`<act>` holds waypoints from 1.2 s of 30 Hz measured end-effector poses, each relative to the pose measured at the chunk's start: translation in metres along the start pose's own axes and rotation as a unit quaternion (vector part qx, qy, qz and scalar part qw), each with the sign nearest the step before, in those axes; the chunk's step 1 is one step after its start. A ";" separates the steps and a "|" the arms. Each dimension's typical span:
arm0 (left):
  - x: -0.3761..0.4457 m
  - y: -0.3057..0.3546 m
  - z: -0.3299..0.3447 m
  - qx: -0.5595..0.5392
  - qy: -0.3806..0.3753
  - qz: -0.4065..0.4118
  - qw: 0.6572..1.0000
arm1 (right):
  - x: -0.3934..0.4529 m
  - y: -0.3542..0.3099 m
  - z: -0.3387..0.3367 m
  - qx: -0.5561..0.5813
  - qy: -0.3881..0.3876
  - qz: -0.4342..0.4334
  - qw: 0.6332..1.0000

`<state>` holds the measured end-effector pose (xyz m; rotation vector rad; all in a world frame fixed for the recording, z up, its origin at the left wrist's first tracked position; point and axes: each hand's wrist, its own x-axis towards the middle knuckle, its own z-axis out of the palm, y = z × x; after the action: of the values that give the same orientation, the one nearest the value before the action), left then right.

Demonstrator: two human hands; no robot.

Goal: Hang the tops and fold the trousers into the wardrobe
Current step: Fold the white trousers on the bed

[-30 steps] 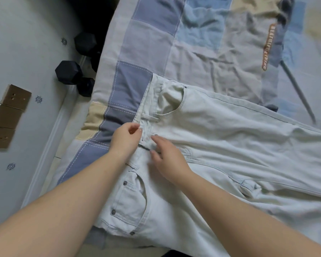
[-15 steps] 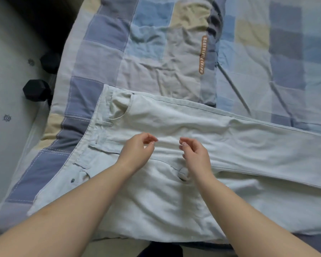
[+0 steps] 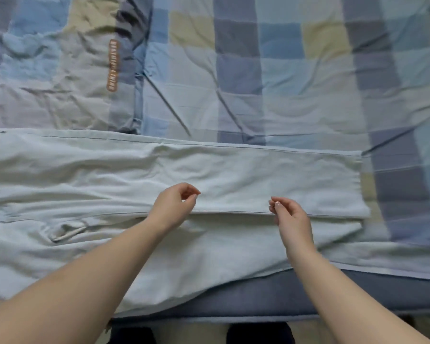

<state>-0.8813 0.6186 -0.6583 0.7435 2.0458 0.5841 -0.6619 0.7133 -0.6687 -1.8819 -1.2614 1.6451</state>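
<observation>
Pale denim trousers [image 3: 233,170] lie flat across the middle of the frame on a checked quilt [image 3: 283,70], legs stacked, hems at right. The cloth looks soft, fairly heavy and limp; it should crease readily. The left hand [image 3: 170,209] and right hand [image 3: 292,219] hover apart over the inner seam, fingers loosely curled, holding nothing. The hems or the seam edge look the best places to grip.
</observation>
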 end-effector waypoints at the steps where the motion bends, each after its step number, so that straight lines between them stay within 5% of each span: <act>1: 0.006 0.020 0.027 0.006 -0.015 0.005 1.000 | 0.013 0.006 -0.034 -0.010 0.014 0.004 1.000; 9: 0.070 0.162 0.196 0.071 -0.101 0.039 0.992 | 0.128 0.033 -0.239 -0.151 0.052 0.044 0.986; 13: 0.069 0.172 0.250 0.123 -0.236 -0.025 0.964 | 0.156 0.070 -0.267 -0.268 -0.001 0.123 0.956; 17: 0.044 0.145 0.275 0.267 -0.318 -0.023 0.909 | 0.149 0.109 -0.261 -0.249 -0.052 0.138 0.957; 21: 0.029 0.117 0.282 0.288 -0.251 0.038 0.923 | 0.141 0.107 -0.253 -0.176 -0.060 0.061 0.981; 25: 0.027 0.112 0.279 0.273 -0.168 0.073 0.944 | 0.145 0.096 -0.254 -0.294 -0.051 -0.001 0.954; 32: 0.024 0.112 0.265 0.285 -0.154 0.070 0.943 | 0.088 0.075 -0.259 -0.242 -0.084 -0.171 0.951; 36: 0.014 0.118 0.256 0.302 -0.158 0.075 0.937 | 0.048 0.083 -0.274 -0.225 -0.081 -0.160 0.958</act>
<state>-0.6378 0.7453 -0.7244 1.2690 1.8726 -0.1091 -0.3812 0.7845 -0.6853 -1.6676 -2.0301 1.4475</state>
